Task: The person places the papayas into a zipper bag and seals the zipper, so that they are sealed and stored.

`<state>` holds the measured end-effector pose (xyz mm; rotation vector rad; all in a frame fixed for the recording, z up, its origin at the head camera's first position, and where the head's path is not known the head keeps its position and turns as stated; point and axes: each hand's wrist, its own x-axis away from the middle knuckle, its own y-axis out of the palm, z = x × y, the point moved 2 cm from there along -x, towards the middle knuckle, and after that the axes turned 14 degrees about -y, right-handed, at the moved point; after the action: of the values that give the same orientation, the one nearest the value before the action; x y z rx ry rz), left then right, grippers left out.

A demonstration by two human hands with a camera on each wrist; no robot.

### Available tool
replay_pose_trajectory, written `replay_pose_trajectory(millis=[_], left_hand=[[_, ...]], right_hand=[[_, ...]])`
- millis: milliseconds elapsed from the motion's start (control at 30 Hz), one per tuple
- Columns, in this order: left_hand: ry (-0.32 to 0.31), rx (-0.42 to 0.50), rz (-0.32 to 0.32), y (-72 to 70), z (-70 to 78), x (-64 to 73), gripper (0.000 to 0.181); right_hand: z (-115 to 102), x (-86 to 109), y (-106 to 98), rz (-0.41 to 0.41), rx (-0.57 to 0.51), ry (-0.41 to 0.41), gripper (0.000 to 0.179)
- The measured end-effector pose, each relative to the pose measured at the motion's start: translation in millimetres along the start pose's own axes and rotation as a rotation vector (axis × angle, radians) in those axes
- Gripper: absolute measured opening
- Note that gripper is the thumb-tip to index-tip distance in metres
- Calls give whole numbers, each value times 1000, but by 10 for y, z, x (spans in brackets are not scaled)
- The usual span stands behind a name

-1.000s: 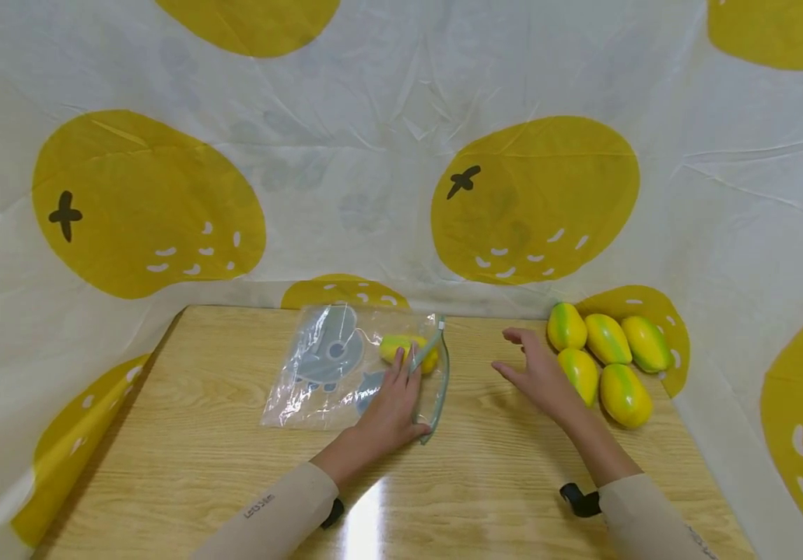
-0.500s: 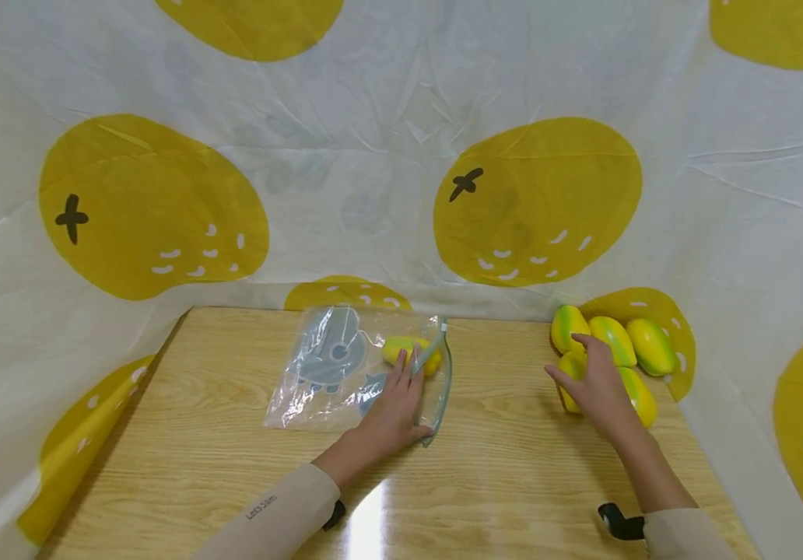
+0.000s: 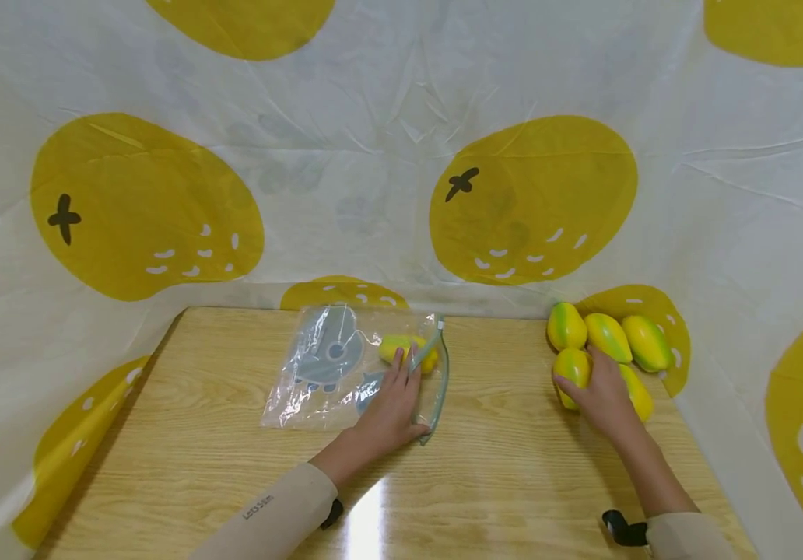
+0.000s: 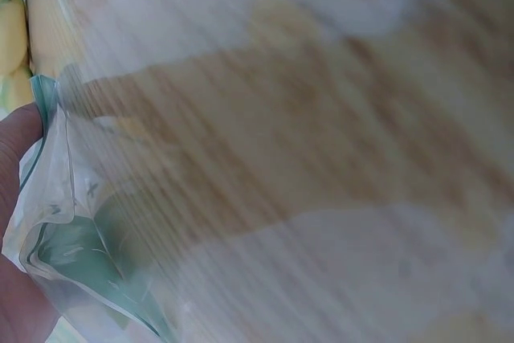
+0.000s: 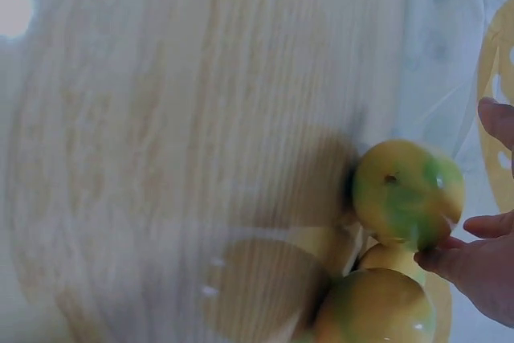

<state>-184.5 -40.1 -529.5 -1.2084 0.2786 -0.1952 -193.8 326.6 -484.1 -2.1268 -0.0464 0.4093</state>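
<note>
Well, it looks like the job is only a little way along. One mango [image 3: 401, 343] is in the clear zip bag [image 3: 324, 350], close to the open zip end. Five mangoes are outside it, on the right side of the desk [image 3: 499, 467] — so most of the packing seems left to do.

The left hand [image 3: 390, 404] lies on the bag near its mouth. Its fingers are nearly straight and press on the plastic over the mango, with the thumb down by the zip.

The right hand [image 3: 608, 393] is at the near-left mango [image 3: 573, 365], with fingers on one side and thumb on the other, bent round it. In the right wrist view one finger or thumb stands off from the fruit, so I can't tell how tight the hold is. The four other mangoes [image 3: 608, 337] sit right next to it.

The bagged mango lies on its side, long way across the desk: green end to the left, yellow end toward the zip. The mango at the right hand seems to point its long way near-to-far — its end with the small dark dot faces the wrist camera.
</note>
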Motion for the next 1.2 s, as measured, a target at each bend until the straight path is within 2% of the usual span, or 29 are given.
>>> replay_pose_trajectory(millis=[367, 667, 967, 1200], left_hand=[[-5, 31, -16, -8, 0, 1, 135], [1, 13, -1, -5, -6, 1, 136], [-10, 23, -11, 0, -4, 2, 136], [-12, 24, -16, 10, -12, -6, 139]], right_hand=[[12, 43, 135, -67, -8, 26, 95], [32, 134, 265, -21, -5, -48, 97], [49, 183, 288, -19, -11, -57, 99], [78, 168, 271, 11, -100, -50, 97]])
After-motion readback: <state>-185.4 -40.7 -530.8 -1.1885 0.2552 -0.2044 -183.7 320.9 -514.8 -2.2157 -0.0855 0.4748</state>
